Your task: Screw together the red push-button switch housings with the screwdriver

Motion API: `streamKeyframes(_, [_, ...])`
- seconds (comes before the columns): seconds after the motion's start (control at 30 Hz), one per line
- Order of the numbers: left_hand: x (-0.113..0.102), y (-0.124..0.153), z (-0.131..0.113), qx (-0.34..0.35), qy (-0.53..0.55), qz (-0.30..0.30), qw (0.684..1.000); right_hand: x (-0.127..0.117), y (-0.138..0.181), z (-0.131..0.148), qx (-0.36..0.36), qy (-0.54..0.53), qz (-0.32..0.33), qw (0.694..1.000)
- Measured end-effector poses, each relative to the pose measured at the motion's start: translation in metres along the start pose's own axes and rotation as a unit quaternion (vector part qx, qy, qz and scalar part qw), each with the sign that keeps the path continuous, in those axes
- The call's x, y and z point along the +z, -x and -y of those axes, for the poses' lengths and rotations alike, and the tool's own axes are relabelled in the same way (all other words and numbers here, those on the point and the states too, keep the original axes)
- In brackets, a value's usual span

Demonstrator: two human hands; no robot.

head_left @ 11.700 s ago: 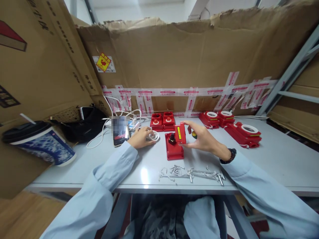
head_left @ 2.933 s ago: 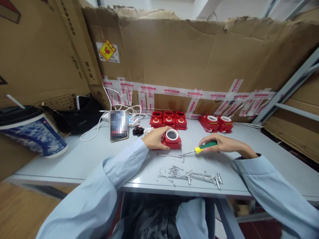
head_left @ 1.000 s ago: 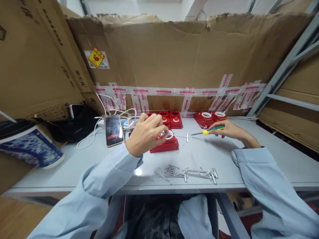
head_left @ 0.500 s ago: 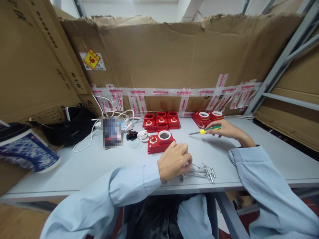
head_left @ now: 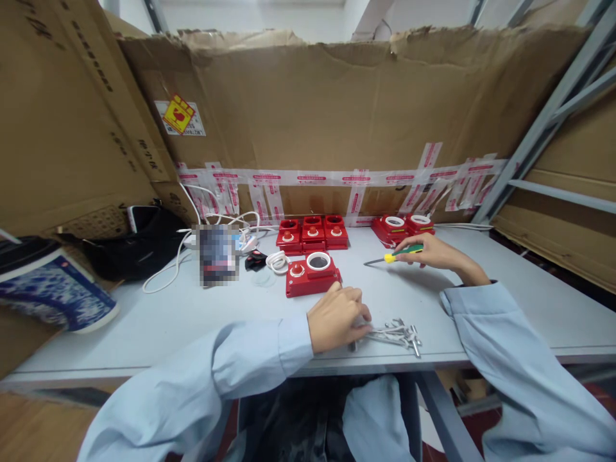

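Note:
My left hand (head_left: pixel 337 316) rests curled over the pile of silver screws (head_left: pixel 394 333) near the table's front edge, fingertips pinched down among them; what it holds is hidden. My right hand (head_left: pixel 428 251) grips a green and yellow screwdriver (head_left: pixel 393 256), tip pointing left, just above the table. A red plastic box (head_left: pixel 312 274) with a white ring opening and a red button lies between the hands, touched by neither.
Three small red boxes (head_left: pixel 312 232) stand in a row at the back, two more red units (head_left: pixel 403 226) to their right. A phone (head_left: pixel 216 255), white cables (head_left: pixel 226 224), a black bag (head_left: pixel 129 247) and a blue-patterned cup (head_left: pixel 45 282) lie left. Cardboard walls (head_left: pixel 337 115) enclose the grey table (head_left: pixel 168 314).
My left hand left the red box and came down to the screw pile at the front edge, where it now stays. The right hand with the screwdriver has barely shifted.

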State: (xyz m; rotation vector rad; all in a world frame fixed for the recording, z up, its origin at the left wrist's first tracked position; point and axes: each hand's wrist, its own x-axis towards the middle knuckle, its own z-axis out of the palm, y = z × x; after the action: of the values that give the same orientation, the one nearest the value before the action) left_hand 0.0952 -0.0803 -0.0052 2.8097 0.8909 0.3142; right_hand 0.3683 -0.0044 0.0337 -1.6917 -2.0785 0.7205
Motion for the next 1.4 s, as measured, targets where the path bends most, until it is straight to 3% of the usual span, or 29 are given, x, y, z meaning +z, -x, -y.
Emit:
streamKeyframes(0.07, [-0.012, 0.005, 0.002, -0.001, 0.015, -0.028, 0.999, 0.0, 0.0, 0.0, -0.003, -0.004, -0.003, 1.0])
streamKeyframes(0.17, [-0.036, 0.017, 0.015, 0.005, 0.028, -0.118, 0.993, 0.002, 0.002, 0.003, -0.016, -0.027, -0.032, 0.999])
streamKeyframes(0.3, [-0.055, 0.035, 0.055, -0.052, -0.044, -0.194, 0.979, 0.007, 0.005, 0.022, -0.043, -0.078, -0.144, 0.986])
streamKeyframes(0.43, [-0.045, 0.042, 0.101, -0.086, -0.038, -0.175, 0.98, 0.008, 0.008, 0.056, -0.092, -0.112, -0.226, 0.963])
streamKeyframes(0.53, [-0.029, 0.038, 0.119, -0.08, 0.006, -0.132, 0.988, 0.011, 0.004, 0.081, -0.129, -0.127, -0.279, 0.943])
streamKeyframes(0.67, [-0.013, 0.029, 0.123, -0.071, 0.079, -0.112, 0.988, 0.028, -0.006, 0.101, -0.157, -0.162, -0.332, 0.916])
streamKeyframes(0.83, [-0.004, 0.029, 0.12, -0.056, 0.134, -0.149, 0.978, 0.053, -0.01, 0.106, -0.205, -0.142, -0.404, 0.88])
streamKeyframes(1.03, [-0.002, 0.029, 0.115, -0.041, 0.14, -0.156, 0.977, 0.062, -0.013, 0.104, -0.192, -0.206, -0.363, 0.888])
streamKeyframes(1.4, [-0.002, 0.028, 0.11, -0.019, 0.148, -0.158, 0.976, 0.062, -0.011, 0.107, -0.192, -0.202, -0.342, 0.897])
